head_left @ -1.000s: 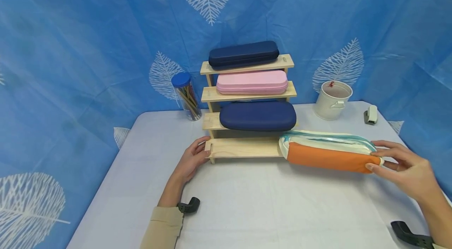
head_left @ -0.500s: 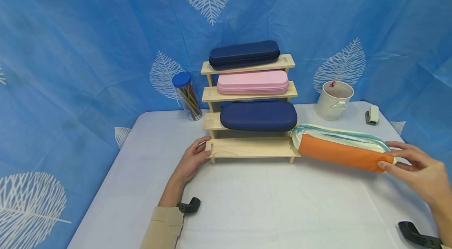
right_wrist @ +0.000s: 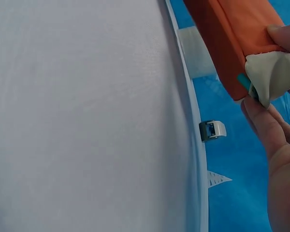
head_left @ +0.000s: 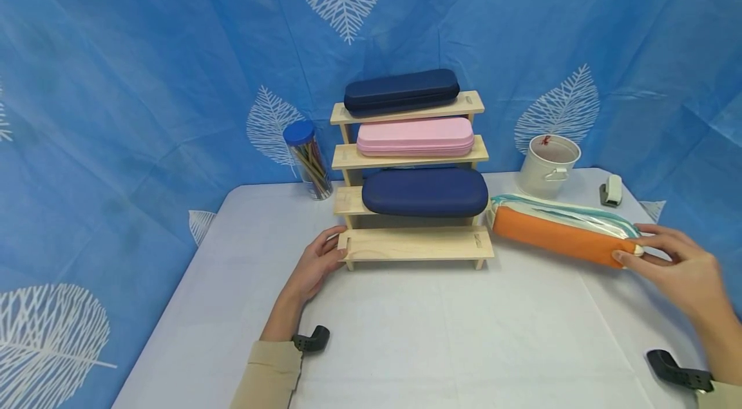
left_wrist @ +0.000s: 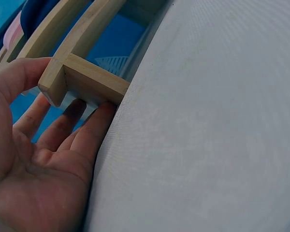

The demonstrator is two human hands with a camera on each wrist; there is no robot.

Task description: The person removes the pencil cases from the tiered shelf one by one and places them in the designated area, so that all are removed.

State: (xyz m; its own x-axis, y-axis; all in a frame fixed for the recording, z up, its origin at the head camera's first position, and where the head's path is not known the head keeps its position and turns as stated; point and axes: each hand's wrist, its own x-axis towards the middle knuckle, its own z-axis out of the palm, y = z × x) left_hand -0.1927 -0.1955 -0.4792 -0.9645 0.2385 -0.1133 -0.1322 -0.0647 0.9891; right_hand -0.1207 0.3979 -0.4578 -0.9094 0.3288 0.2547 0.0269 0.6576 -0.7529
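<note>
My right hand (head_left: pixel 684 270) pinches the right end of an orange and cream pencil case (head_left: pixel 556 238) with a teal zip edge. The case slants beside the right end of a stepped wooden shelf (head_left: pixel 414 245). Up close in the right wrist view, thumb and fingers are around the cream end of the pencil case (right_wrist: pixel 239 29). At the shelf's lowest step, on its left end, my left hand (head_left: pixel 315 264) keeps a grip. The left wrist view has the thumb on the board's edge and the fingers against the support (left_wrist: pixel 94 79).
On the upper steps lie a dark navy case (head_left: pixel 401 93), a pink case (head_left: pixel 415 136) and a blue case (head_left: pixel 425 192). A blue-lidded tube of sticks (head_left: pixel 310 161) stands left, a white bucket (head_left: pixel 542 174) and a small stapler (head_left: pixel 610 190) right. A blue leaf-patterned cloth (head_left: pixel 174 74) hangs behind.
The orange and cream pencil case has moved right, off the lowest step's right end, then slightly back, carried by my right hand. My left hand has stayed at the shelf.
</note>
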